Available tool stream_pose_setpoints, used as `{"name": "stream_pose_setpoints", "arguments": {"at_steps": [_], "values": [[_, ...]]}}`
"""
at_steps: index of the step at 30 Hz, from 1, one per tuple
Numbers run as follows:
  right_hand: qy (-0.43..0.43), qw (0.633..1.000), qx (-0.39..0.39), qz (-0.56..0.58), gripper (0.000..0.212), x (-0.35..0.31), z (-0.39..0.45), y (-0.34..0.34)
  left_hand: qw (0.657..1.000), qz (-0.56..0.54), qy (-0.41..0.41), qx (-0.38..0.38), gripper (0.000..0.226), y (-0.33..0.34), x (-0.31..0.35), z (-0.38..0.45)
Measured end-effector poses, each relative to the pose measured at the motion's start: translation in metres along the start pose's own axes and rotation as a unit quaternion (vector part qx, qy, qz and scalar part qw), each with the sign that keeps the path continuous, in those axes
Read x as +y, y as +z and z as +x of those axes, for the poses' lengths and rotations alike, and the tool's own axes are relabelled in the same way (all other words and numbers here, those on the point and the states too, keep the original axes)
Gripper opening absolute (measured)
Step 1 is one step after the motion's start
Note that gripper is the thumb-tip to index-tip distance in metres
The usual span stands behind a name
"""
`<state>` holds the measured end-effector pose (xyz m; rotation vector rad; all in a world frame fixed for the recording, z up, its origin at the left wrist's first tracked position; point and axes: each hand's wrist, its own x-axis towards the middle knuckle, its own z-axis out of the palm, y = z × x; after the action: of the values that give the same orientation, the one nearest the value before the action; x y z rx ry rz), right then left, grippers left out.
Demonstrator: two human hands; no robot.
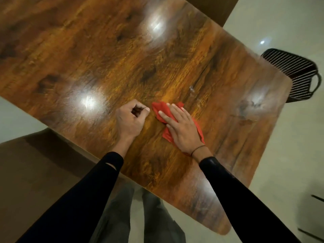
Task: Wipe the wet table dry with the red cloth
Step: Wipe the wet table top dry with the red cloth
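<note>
Although its far and left parts run out of the frame, the wooden table (105, 50) fills most of the view, its dark grain blurred in places and broken by three bright patches of reflected light. A smear of water (245, 109) shows toward the right end as a dull, uneven film with a few small drops, though its edges are hard to trace against the glare. Below the table's near edge, a brown chair (35, 163) is partly cut off at the left, and a black wire chair (296, 74) pokes out past the table's right corner, mostly hidden beneath it. The person's grey trousers (140, 216) appear between the two black sleeves. The right hand (180, 127) lies flat with straight, spread fingers pressing down on the red cloth (162, 109), which sits crumpled on the tabletop near its middle, just left of the wet patch; much of the cloth is covered by the palm. The left hand (131, 116) rests on the wood just beside the cloth, fingers curled into a loose fist that holds nothing. A thin dark band (198, 149) circles the right wrist.
</note>
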<state>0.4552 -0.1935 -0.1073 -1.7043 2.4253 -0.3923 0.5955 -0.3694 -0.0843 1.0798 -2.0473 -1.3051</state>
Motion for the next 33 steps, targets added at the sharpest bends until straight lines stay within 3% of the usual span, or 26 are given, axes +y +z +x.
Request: {"name": "stream_pose_setpoints", "arguments": {"at_steps": [4,6,9,13,16,19,23,28,31,33], "values": [[0.157,0.986,0.053,0.012,0.049,0.025,0.015,-0.014,0.999,-0.049,-0.004,-0.009,0.011,0.002,0.000,0.010],[0.195,0.978,0.078,0.014,0.048,0.041,0.041,-0.023,0.998,-0.054,0.011,-0.032,0.013,0.003,0.002,0.010],[0.230,0.968,0.098,0.011,0.047,0.053,0.084,-0.030,0.996,0.035,0.059,-0.063,0.021,0.008,0.001,0.021],[0.154,0.986,0.068,0.002,0.049,0.057,0.100,-0.026,0.959,0.219,0.150,-0.096,0.034,0.018,-0.005,0.045],[0.038,0.999,0.026,0.011,0.050,0.064,0.076,-0.020,0.946,0.234,0.198,-0.105,0.014,0.024,-0.011,0.063],[-0.032,0.999,-0.018,0.008,0.052,0.081,0.048,-0.023,0.942,0.249,0.202,-0.098,0.029,0.029,-0.013,0.082],[0.061,0.998,0.023,0.016,0.050,0.123,0.050,-0.039,0.930,0.265,0.233,-0.105,0.023,0.038,-0.002,0.105],[0.230,0.969,0.090,0.005,0.046,0.149,0.135,-0.048,0.938,0.250,0.218,-0.096,0.018,0.053,0.008,0.124],[0.226,0.970,0.085,0.009,0.049,0.140,0.175,-0.046,0.940,0.248,0.214,-0.099,0.018,0.059,0.007,0.129],[0.168,0.984,0.062,0.007,0.051,0.130,0.179,-0.039,0.942,0.249,0.205,-0.095,0.019,0.064,0.005,0.133]]}}
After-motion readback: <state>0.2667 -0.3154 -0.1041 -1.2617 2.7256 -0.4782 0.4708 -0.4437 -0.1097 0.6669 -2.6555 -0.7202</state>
